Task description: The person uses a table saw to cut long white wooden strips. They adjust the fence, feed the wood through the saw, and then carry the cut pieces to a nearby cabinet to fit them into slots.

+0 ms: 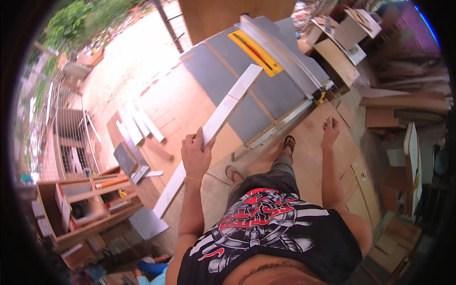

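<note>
White, thin and long, the flat board (231, 99) is gripped by the left hand (196, 153) and pokes out past both sides of it. The right hand (330, 130) is well apart, fingers bent; I cannot tell if it is closed.

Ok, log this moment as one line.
Left hand: gripping long white board | Right hand: fingers curled, nothing visibly held | Table saw: ahead, yellow insert showing

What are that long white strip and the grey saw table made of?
White strip: probably wood-based board with a smooth white coating, since its edge shows brown.
Grey saw table: flat, dull grey top, perhaps laminate or painted metal; I can't tell which.
</note>
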`<action>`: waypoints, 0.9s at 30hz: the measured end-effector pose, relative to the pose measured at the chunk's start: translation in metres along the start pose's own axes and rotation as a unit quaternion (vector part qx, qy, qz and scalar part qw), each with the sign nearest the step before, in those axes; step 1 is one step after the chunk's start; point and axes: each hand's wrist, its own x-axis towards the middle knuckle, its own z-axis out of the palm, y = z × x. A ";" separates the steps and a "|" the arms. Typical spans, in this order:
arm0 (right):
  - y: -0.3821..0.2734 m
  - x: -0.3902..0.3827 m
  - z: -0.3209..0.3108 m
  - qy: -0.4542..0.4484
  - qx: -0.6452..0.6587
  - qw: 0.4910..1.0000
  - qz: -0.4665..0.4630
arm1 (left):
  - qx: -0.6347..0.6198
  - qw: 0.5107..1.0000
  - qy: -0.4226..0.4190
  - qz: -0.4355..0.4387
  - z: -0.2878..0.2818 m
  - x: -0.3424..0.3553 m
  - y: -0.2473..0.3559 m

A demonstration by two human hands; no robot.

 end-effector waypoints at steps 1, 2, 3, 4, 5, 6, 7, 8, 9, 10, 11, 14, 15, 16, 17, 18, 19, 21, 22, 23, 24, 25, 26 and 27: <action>0.005 0.021 -0.016 0.032 0.027 0.998 0.038 | 0.022 0.999 -0.007 0.027 0.014 0.022 0.012; 0.014 0.042 -0.028 0.061 0.055 0.994 0.077 | 0.045 0.998 -0.013 0.052 0.031 0.044 0.022; 0.024 0.063 -0.038 0.051 0.067 0.990 0.110 | 0.060 0.996 -0.022 0.069 0.048 0.063 0.030; 0.040 0.086 -0.045 0.040 0.079 0.986 0.141 | 0.084 0.992 -0.025 0.088 0.067 0.082 0.035; 0.054 0.105 -0.047 0.026 0.090 0.980 0.174 | 0.108 0.989 -0.029 0.102 0.083 0.096 0.036; 0.068 0.126 -0.042 -0.010 0.083 0.981 0.174 | 0.132 0.984 -0.031 0.113 0.099 0.111 0.037; 0.085 0.143 -0.033 -0.051 0.076 0.979 0.180 | 0.147 0.982 -0.032 0.118 0.112 0.121 0.033; 0.095 0.160 -0.022 -0.090 0.069 0.976 0.184 | 0.158 0.980 -0.035 0.118 0.121 0.129 0.033; 0.105 0.178 -0.007 -0.114 0.072 0.971 0.198 | 0.169 0.978 -0.038 0.114 0.128 0.136 0.033; 0.110 0.190 0.020 -0.143 0.077 0.963 0.215 | 0.185 0.976 -0.040 0.106 0.132 0.141 0.028; 0.119 0.207 0.035 -0.166 0.079 0.956 0.228 | 0.175 0.978 -0.040 0.103 0.138 0.147 0.024; 0.197 0.290 0.074 -0.145 0.240 0.905 0.321 | 0.184 0.976 -0.032 0.110 0.155 0.162 0.024; 0.223 0.320 0.082 -0.148 0.278 0.903 0.292 | 0.174 0.977 -0.030 0.119 0.162 0.170 0.028; 0.245 0.326 0.091 -0.191 0.315 0.888 0.275 | 0.180 0.977 -0.031 0.111 0.162 0.169 0.028; 0.255 0.326 0.105 -0.213 0.328 0.879 0.271 | 0.187 0.977 -0.032 0.098 0.161 0.164 0.029; 0.263 0.328 0.119 -0.206 0.328 0.878 0.281 | 0.193 0.977 -0.034 0.088 0.160 0.162 0.030; 0.269 0.328 0.130 -0.206 0.330 0.876 0.286 | 0.202 0.975 -0.037 0.081 0.160 0.159 0.030; 0.276 0.334 0.144 -0.203 0.333 0.875 0.287 | 0.214 0.973 -0.038 0.078 0.160 0.158 0.033; 0.279 0.334 0.150 -0.201 0.333 0.875 0.289 | 0.215 0.973 -0.044 0.070 0.157 0.155 0.035; 0.282 0.344 0.149 -0.194 0.335 0.877 0.284 | 0.210 0.974 -0.049 0.071 0.161 0.160 0.040; 0.285 0.350 0.146 -0.187 0.337 0.879 0.281 | 0.204 0.975 -0.054 0.075 0.165 0.164 0.044; 0.286 0.353 0.149 -0.186 0.336 0.880 0.279 | 0.204 0.975 -0.050 0.073 0.168 0.164 0.045; 0.287 0.353 0.152 -0.185 0.333 0.882 0.278 | 0.204 0.975 -0.046 0.073 0.170 0.163 0.046; 0.283 0.352 0.157 -0.189 0.331 0.880 0.282 | 0.206 0.975 -0.043 0.066 0.167 0.154 0.045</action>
